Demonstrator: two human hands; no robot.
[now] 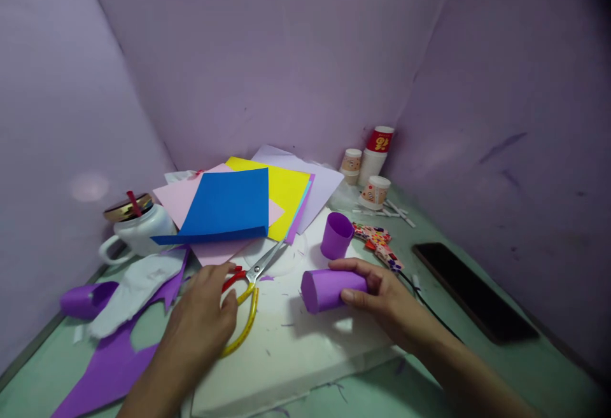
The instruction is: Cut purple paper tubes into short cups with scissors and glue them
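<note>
My right hand holds a purple paper cup lying sideways over the white board, its flat closed end turned to the left. The fingers lie over its top and the thumb presses its near side. At the board's left side, my left hand is curled at the red handle of a pair of scissors. The yellow handle loop points toward me and the blades aim up and right, slightly apart; the fingers partly hide the grip. Behind the held cup stands a second purple paper cup, upright.
Coloured paper sheets are stacked behind the board. A white mug, a white cloth-like piece and purple paper scraps lie left. On the right are a phone, a patterned glue gun and paper cups.
</note>
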